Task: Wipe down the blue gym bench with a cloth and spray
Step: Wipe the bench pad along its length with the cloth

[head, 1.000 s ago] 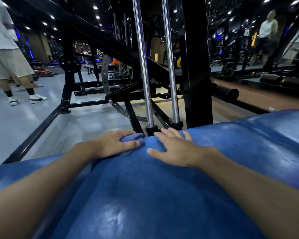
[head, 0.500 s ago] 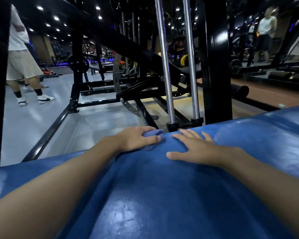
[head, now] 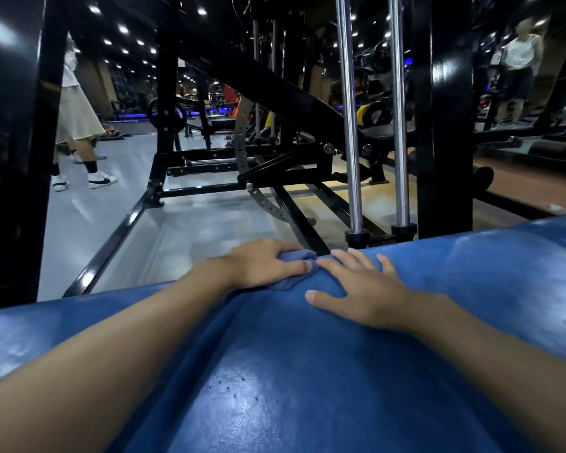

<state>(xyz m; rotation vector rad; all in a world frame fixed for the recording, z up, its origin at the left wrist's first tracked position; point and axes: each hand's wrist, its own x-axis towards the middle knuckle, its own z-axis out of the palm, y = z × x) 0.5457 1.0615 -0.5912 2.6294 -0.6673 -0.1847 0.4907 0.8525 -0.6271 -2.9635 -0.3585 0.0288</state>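
Fingers (head: 275, 249) of the left hand (head: 258, 264) still clutch the cloth (head: 290, 283) at the blue pad's (head: 275, 387) 12 o'clock edge; right hand (head: 366, 291) stays flat, empty; wiping looks stalled.

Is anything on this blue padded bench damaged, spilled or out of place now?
Only a small thing: a few dark specks dot the glossy blue vinyl bench near the camera, perhaps pits or dirt. The left hand holds the bunched blue cloth; the right hand rests flat. No spill shows.

No legible text; a dark swoosh (head: 104, 181) marks one white sneaker (head: 96, 176).
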